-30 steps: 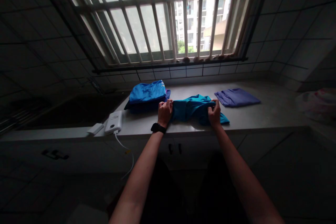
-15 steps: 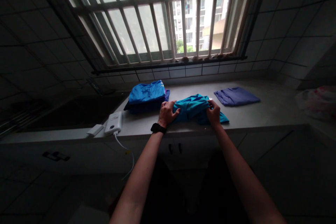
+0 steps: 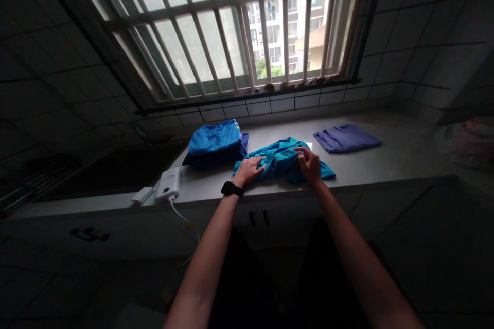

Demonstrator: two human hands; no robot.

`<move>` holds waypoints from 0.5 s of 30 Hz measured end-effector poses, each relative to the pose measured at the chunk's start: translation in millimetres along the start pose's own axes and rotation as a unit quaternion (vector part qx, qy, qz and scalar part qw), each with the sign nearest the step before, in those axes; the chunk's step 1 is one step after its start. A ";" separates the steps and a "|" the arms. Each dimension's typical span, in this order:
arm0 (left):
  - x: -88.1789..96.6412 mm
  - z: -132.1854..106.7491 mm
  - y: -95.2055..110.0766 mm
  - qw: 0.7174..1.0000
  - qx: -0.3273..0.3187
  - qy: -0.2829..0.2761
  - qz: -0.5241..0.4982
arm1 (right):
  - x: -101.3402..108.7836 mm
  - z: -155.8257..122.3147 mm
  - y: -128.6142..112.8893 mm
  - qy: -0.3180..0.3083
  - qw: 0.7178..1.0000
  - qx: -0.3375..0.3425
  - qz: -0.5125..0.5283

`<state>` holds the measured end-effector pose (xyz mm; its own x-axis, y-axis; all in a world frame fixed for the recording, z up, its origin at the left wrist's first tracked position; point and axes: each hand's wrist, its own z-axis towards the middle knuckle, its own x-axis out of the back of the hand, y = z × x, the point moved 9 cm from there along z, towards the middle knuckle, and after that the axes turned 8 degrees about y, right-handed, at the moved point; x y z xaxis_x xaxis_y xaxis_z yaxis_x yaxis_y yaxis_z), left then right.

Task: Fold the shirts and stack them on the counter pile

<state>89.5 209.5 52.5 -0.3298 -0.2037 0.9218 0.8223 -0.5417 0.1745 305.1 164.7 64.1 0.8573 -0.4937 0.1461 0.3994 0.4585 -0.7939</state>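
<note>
A crumpled turquoise garment (image 3: pixel 280 157) lies on the counter in front of me; its exact kind does not show. On its left part rests my left hand (image 3: pixel 249 170), fingers stretched out over the fabric, with a black watch (image 3: pixel 232 188) on the wrist. My right hand (image 3: pixel 309 165) is closed on the garment's right side, the fingers bent into the folds. One corner of the cloth spreads out flat to the right of that hand. Left of the garment sits a stack of folded clothes (image 3: pixel 214 139), bright blue on top. A folded purple cloth (image 3: pixel 349 139) lies to the right.
A white power bank (image 3: pixel 169 184) with a cable hanging over the counter's front edge stands at left, beside a small white block (image 3: pixel 142 195). Behind them is a dark sink (image 3: pixel 111 169). A plastic bag (image 3: pixel 469 141) sits at far right. A barred window (image 3: pixel 227 25) rises behind the counter.
My left hand has flattened and its fingers now reach further over the garment, whose cloth spreads further left. My right hand has shifted slightly left. The view has tilted a little.
</note>
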 end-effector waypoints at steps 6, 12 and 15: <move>-0.3 -13.3 14.8 0.994 0.038 -0.078 0.067 | -10.7 -1.3 -3.1 -0.009 0.995 0.040 -0.091; 22.2 -68.5 64.1 0.992 0.003 -0.091 0.091 | -38.1 5.4 -10.8 -0.178 0.982 0.016 -0.068; 43.2 -78.0 72.9 0.995 -0.008 -0.093 -0.018 | -38.6 20.7 -48.5 -0.208 0.977 0.050 -0.009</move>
<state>98.9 97.5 78.0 -0.2654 -0.0299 0.9637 0.8033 -0.5596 0.2039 259.3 176.8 109.1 0.8995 -0.1686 0.4031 0.4272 0.5327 -0.7306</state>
